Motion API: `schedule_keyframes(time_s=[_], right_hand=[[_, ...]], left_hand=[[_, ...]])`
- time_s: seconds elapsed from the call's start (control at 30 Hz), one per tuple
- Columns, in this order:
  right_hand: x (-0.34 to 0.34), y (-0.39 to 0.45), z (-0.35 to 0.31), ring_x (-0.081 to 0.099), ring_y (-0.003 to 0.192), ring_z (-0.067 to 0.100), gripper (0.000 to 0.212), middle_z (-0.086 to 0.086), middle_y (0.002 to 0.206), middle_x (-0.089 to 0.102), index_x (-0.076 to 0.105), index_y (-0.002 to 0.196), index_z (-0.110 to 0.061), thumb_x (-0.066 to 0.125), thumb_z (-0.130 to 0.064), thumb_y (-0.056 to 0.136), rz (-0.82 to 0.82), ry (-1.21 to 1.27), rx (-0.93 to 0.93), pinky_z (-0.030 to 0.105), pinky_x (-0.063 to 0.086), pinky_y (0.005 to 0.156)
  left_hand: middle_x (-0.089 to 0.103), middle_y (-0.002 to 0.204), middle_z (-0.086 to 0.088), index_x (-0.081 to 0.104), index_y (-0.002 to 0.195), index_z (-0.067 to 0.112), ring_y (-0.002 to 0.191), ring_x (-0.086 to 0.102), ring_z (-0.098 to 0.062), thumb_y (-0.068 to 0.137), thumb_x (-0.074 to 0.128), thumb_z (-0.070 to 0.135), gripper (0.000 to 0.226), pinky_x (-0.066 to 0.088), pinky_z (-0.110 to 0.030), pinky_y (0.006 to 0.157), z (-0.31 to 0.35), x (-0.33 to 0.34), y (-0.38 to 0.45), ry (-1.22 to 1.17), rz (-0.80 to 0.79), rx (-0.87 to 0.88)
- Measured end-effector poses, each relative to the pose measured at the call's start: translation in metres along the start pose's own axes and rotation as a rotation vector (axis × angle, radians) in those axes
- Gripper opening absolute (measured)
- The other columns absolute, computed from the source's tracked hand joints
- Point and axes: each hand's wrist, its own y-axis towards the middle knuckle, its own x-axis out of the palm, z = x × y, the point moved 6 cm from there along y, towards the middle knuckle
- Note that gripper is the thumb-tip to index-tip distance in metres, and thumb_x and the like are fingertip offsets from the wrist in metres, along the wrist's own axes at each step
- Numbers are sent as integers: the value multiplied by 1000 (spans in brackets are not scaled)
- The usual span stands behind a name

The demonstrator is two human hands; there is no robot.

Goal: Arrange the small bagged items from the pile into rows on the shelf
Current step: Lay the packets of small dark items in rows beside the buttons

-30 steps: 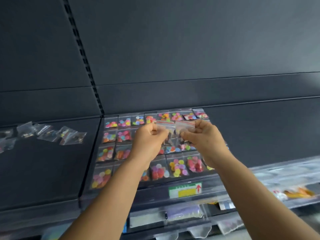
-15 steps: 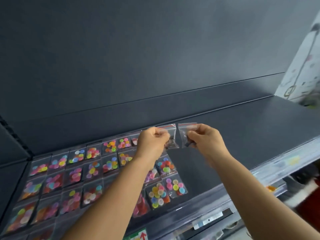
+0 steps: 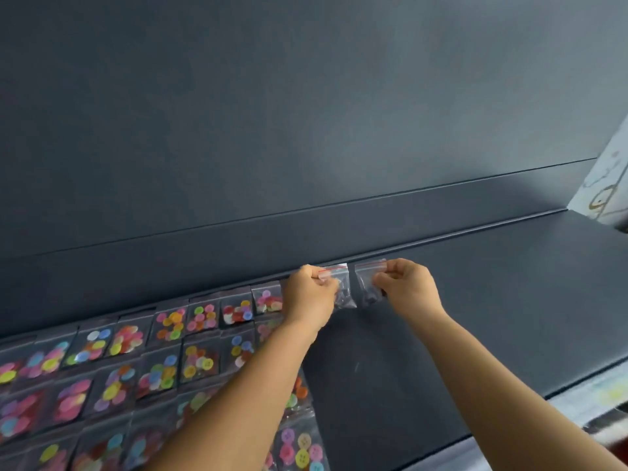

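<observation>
Clear plastic bags fill my hands at centre frame: my left hand (image 3: pixel 311 294) is pinched on one small bag (image 3: pixel 343 294) and my right hand (image 3: pixel 407 288) on another bag (image 3: pixel 367 283), side by side against the back edge of the dark shelf (image 3: pixel 475 300). Rows of bagged coloured buttons (image 3: pixel 142 362) cover the shelf at lower left.

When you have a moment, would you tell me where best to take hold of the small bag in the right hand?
Probably at the red-striped zip strip along the top edge of the small bag, coming from above and the right, as the right hand does now. The strip looks like the stiffest, flattest part; the dark contents sag below, and the other bag sits close on its left.
</observation>
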Motion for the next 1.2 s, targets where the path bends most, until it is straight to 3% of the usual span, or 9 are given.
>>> schedule_keyframes(time_s=[0.2, 0.4, 0.53, 0.6, 0.7, 0.77, 0.9, 1.07, 1.2], right_hand=[[9, 47, 13, 63, 82, 22, 17, 4, 89, 69, 66, 96, -10, 62, -14, 80, -137, -128, -42, 26, 44, 67], [14, 67, 20, 56, 82, 18, 23, -3, 88, 62, 58, 105, -15, 58, -13, 81, -197, -230, -96, 24, 38, 68], [15, 69, 16, 53, 107, 25, 41, 5, 117, 53, 48, 124, -15, 60, -18, 85, -221, -328, -204, 34, 45, 85], [12, 65, 8, 47, 112, 25, 39, 4, 124, 48, 51, 125, -17, 59, -19, 87, -215, -408, -342, 32, 42, 82], [13, 51, -5, 49, 110, 26, 27, 3, 120, 57, 64, 113, -16, 58, -13, 87, -280, -483, -625, 27, 39, 82], [17, 45, -3, 49, 112, 25, 28, 1, 123, 59, 65, 114, -16, 56, -11, 88, -344, -544, -692, 26, 37, 86], [23, 49, 11, 41, 117, 18, 34, -11, 131, 54, 59, 123, -24, 49, -18, 92, -415, -627, -624, 18, 29, 86], [28, 55, 9, 38, 122, 21, 36, -9, 137, 50, 54, 129, -24, 46, -26, 94, -361, -660, -554, 31, 34, 99], [29, 53, 9, 29, 133, 17, 40, -9, 145, 42, 47, 136, -27, 44, -29, 96, -357, -701, -554, 33, 25, 106]], left_hand=[[68, 93, -4, 59, 100, 16, 81, 63, -23, 84, 58, 16, 16, 47, -27, 60, 0, 25, 21, 171, 108, -10], [67, 101, -5, 58, 104, 14, 85, 60, -21, 88, 57, 17, 16, 42, -26, 65, 1, 35, 29, 360, 198, 5], [51, 121, -5, 52, 119, 14, 112, 50, -22, 88, 63, 19, 33, 45, -32, 90, 1, 36, 28, 419, 245, 22], [48, 122, -3, 54, 120, 17, 117, 43, -21, 89, 62, 19, 33, 40, -32, 94, 9, 34, 22, 508, 273, 131], [52, 126, 3, 61, 117, 15, 119, 42, -16, 93, 54, 15, 26, 36, -26, 94, 16, 41, 11, 642, 119, 355], [48, 138, 3, 59, 123, 13, 128, 39, -16, 95, 50, 14, 30, 33, -26, 99, 12, 48, 6, 726, -20, 408], [30, 154, 1, 40, 142, 14, 139, 27, -17, 100, 41, 23, 43, 25, -27, 109, 1, 56, 1, 835, -153, 340], [10, 159, -1, 16, 151, 13, 145, 12, -19, 102, 34, 32, 55, 13, -30, 115, -2, 65, 3, 887, -218, 238], [-1, 160, -3, 6, 151, 12, 146, 0, -17, 102, 30, 34, 59, 6, -30, 116, -2, 69, 3, 940, -250, 216]])
